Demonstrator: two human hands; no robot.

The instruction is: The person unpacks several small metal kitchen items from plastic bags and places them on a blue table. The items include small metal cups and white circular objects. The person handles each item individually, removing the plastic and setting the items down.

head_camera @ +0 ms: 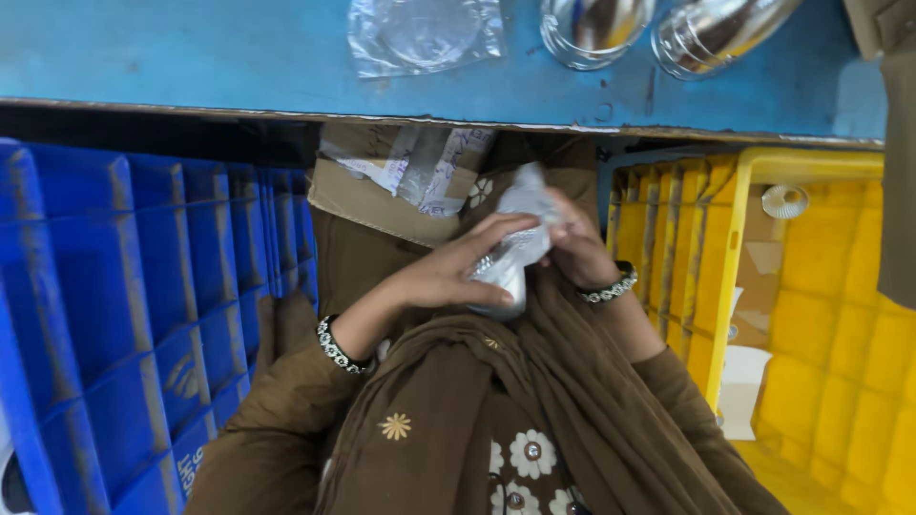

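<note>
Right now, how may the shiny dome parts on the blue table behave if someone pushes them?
The two shiny dome parts look smooth and polished, so probably slippery. Their rounded sides suggest they may rock or roll on the blue table. They look thin, perhaps light and easy to dent.

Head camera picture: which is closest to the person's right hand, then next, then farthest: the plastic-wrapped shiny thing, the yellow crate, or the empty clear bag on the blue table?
From the right hand:
1. Plastic-wrapped shiny thing, held in both hands, touching it.
2. Yellow crate, just to the right in the picture.
3. Empty clear bag, up on the blue table, farthest.
</note>
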